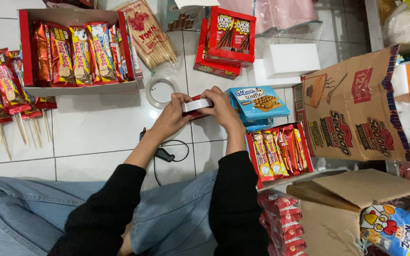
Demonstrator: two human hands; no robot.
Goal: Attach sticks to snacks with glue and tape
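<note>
Tape dispenser [197,105]: red body with a silvery strip across its top, being held above the white tiled floor [96,132], just in front of the blue wafer box [258,102].
Left hand [172,116]: fingers closing around the dispenser's left end.
Right hand [224,110]: fingers wrapping the right end, thumb lying on top.
Clear tape roll [161,93]: lying flat on the floor just beyond the hands.
Handling note: both hands should be gripping evenly, keeping the strip level.
</note>
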